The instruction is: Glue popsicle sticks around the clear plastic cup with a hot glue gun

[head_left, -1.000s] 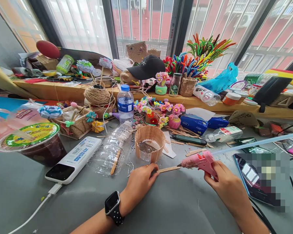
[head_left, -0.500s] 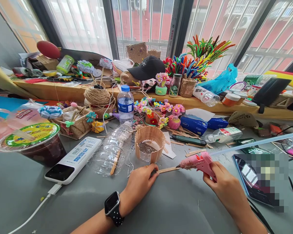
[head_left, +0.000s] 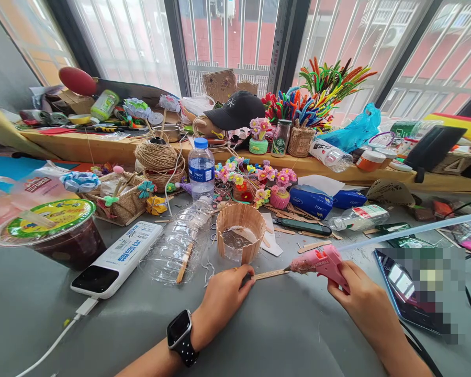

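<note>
Near the lower middle of the frame, the left hand (head_left: 225, 293) has its thumb and forefinger pinched on the left end of a wooden craft stick (head_left: 270, 274), which lies low over the grey tabletop (head_left: 282, 335). A smartwatch (head_left: 179, 327) with a dotted black band sits on that wrist. Right of centre, the right hand (head_left: 363, 293) has its fingers wrapped around the handle of a pink hot glue gun (head_left: 324, 263), its nozzle at the stick's right end; whether the two touch is too fine to tell. A long translucent glue stick (head_left: 412, 230) runs from the gun's back toward the right edge. Just above the left hand, at the centre of the frame, stands a round cup walled with craft sticks (head_left: 241, 215), with clear plastic inside. Left of it a clear ribbed plastic bottle (head_left: 165, 248) lies on its side, and farther left are a white power bank (head_left: 127, 248) and a lidded drink cup (head_left: 47, 230). A smartphone (head_left: 396, 288), partly pixelated, lies at the right. In the upper middle, a black baseball cap (head_left: 235, 111) rests near colourful pipe cleaners (head_left: 290, 107).
</note>
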